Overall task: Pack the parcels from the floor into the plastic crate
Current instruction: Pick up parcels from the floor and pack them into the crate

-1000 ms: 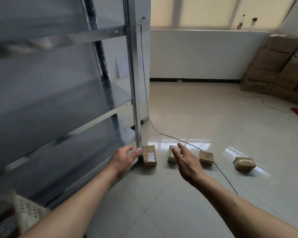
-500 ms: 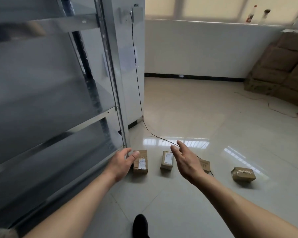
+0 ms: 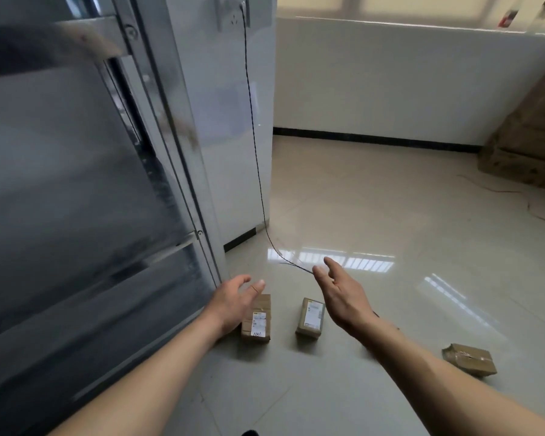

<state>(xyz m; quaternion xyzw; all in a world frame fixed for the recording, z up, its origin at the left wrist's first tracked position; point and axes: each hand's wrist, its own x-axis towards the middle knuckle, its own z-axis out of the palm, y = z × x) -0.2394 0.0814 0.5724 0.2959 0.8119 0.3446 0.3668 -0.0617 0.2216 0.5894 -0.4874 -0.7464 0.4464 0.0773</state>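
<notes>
**boxwatcher:** Shelving (image 3: 76,190) eats the whole left side, a grey metal rack, blurry, with an upright post running down to the floor. Next to it is a white pillar (image 3: 233,121) with a wall socket (image 3: 233,17) up top and a thin black cable (image 3: 254,136) hanging from it down onto the floor. Glossy beige tiled floor (image 3: 390,215) everywhere else, window glare reflected in it. Stack of big cardboard cartons (image 3: 529,146) far right against the wall, also blurry.

**tapegun_42:** ok and the hands? holding anything?

**boxwatcher:** Nope, both bare arms are stretched forward and nothing is in either one. Left hand (image 3: 233,305) hangs over the near-left parcel, fingers (image 3: 243,280) loosely spread and slightly bent, thumb out to the side. Right hand (image 3: 340,297) is up a bit, palm turned inward, fingers apart and relaxed, nothing gripped.

**tapegun_42:** where are the parcels then?

**boxwatcher:** All on the floor. Left parcel (image 3: 257,319) sits just by the rack's foot, white label up, partly under the left hand. Middle parcel (image 3: 310,317) is just beside it, also labelled, lying between the two hands. Taped parcel (image 3: 469,358) is well apart off to the right, a bit crumpled. Can't see any plastic crate from this angle.
</notes>
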